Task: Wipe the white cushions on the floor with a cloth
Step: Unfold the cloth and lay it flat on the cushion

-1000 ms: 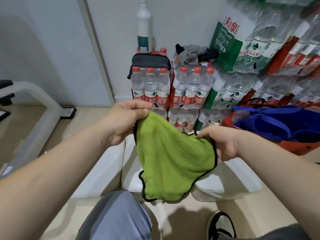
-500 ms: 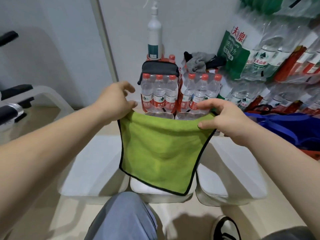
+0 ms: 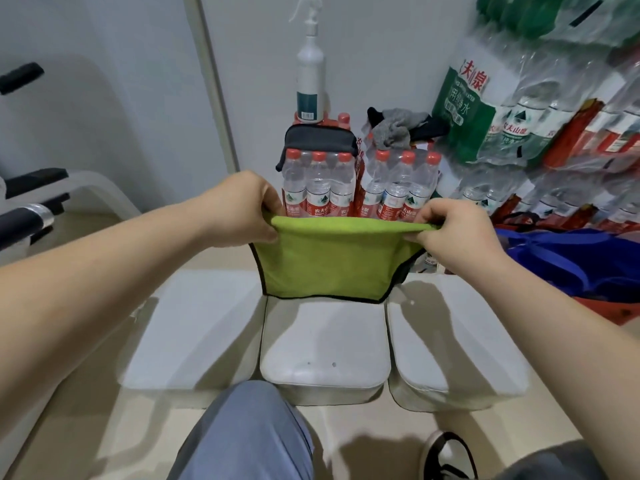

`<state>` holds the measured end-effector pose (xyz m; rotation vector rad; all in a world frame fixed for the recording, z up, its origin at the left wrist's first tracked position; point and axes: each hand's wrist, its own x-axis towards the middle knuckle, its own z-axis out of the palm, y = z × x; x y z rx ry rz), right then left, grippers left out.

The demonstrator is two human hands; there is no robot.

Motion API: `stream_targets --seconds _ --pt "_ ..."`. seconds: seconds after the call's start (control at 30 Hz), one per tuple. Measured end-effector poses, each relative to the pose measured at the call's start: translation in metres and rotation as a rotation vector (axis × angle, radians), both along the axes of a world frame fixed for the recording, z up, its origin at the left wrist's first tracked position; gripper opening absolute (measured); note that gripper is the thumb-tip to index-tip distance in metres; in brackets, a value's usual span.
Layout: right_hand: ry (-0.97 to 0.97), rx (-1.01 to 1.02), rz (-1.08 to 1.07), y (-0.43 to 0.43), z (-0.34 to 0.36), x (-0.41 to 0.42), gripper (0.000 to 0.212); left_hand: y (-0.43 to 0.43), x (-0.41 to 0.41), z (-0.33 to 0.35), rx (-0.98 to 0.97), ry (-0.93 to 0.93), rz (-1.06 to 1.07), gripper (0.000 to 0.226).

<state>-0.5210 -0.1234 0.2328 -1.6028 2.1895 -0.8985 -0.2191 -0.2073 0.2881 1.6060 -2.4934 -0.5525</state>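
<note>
Three white cushions lie side by side on the floor: a left cushion [image 3: 194, 334], a middle cushion [image 3: 325, 348] and a right cushion [image 3: 453, 341]. A green cloth [image 3: 329, 261] with a black hem hangs folded over the far end of the middle cushion. My left hand [image 3: 242, 209] pinches its upper left corner and my right hand [image 3: 453, 233] pinches its upper right corner, stretching the top fold taut between them. The cloth's lower edge reaches the middle cushion's far end.
Shrink-wrapped packs of water bottles [image 3: 360, 188] stand right behind the cushions, with a white spray bottle [image 3: 310, 74] and a grey rag [image 3: 398, 128] on top. More bottle packs [image 3: 540, 109] pile up at the right above a blue bag [image 3: 568, 261]. My knee [image 3: 249, 434] is in front.
Both hands have pulled the cloth flat and moved it away from me, from hanging loose over the cushions' near part to a taut fold at the middle cushion's far end.
</note>
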Motion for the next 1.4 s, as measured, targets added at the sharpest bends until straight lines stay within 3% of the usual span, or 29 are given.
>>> stream_targets --seconds 0.07,0.3,0.37,0.47,0.53,0.63,0.7,0.87,1.1,1.17,1.27,1.33,1.4 --pt "-0.118 -0.017 -0.016 0.002 -0.001 -0.002 0.014 -0.003 -0.001 -0.002 -0.053 0.037 0.043 0.009" --pt "-0.438 -0.145 -0.222 -0.004 -0.007 -0.012 0.013 -0.012 0.002 -0.009 -0.146 0.126 0.034 0.014" --pt "-0.382 -0.152 -0.224 -0.004 -0.009 -0.012 0.011 -0.012 0.004 -0.009 -0.130 0.101 0.020 0.007" --pt "-0.133 -0.096 -0.157 -0.002 -0.007 -0.013 0.011 -0.013 0.007 -0.014 -0.129 0.035 -0.029 0.017" --pt "-0.084 -0.069 -0.134 -0.003 -0.003 -0.011 0.017 -0.012 0.009 -0.018 -0.160 0.048 -0.004 0.017" --pt "-0.478 -0.066 -0.169 -0.002 0.005 -0.005 0.016 -0.007 0.008 -0.020 -0.126 0.193 0.052 0.010" --pt "-0.588 -0.106 -0.182 -0.001 0.009 -0.006 0.015 0.000 0.010 -0.018 -0.053 0.317 0.087 0.010" --pt "-0.235 -0.182 -0.124 0.009 0.021 -0.010 0.016 0.016 0.022 -0.010 0.336 0.550 0.088 0.026" --pt "-0.110 -0.141 -0.061 0.014 0.045 -0.018 0.033 0.004 0.032 0.010 0.663 0.556 0.050 0.017" --pt "-0.116 -0.045 -0.106 0.007 0.036 -0.023 0.035 -0.011 0.029 -0.001 0.637 0.527 0.056 0.015" --pt "-0.120 0.120 -0.171 -0.003 -0.008 -0.021 0.042 -0.027 0.011 -0.044 0.505 0.309 0.043 0.010" --pt "-0.221 0.198 -0.207 -0.003 -0.048 -0.018 0.040 -0.030 -0.005 -0.080 0.437 0.186 0.029 0.007" --pt "-0.290 0.261 -0.210 0.001 -0.080 -0.017 0.034 -0.029 -0.019 -0.109 0.433 0.177 0.066 0.008"
